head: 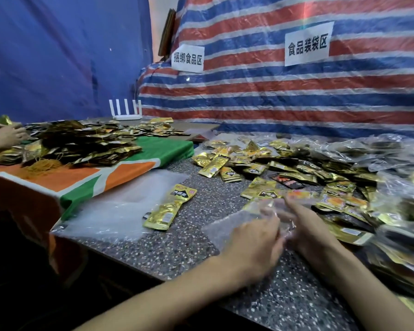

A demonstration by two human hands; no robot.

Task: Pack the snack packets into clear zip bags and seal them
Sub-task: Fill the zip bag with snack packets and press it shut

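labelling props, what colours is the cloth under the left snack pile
Orange, green and white draped fabric cloth, clearest in the head view.

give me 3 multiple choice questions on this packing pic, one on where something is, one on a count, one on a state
1. Where is the white router?
A) at the back, by the blue sheet
B) on the floor
C) in a cardboard box

2. How many paper signs hang on the striped tarp?
A) one
B) two
C) four

3. What are the left hand and right hand doing?
A) lying flat and empty
B) both holding a clear bag
C) tying a rope

Answers:
1 A: it stands behind the packet piles, against the blue sheet.
2 B: one sign is on the left and one is further right.
3 B: clear plastic sits in the fingers of both hands.
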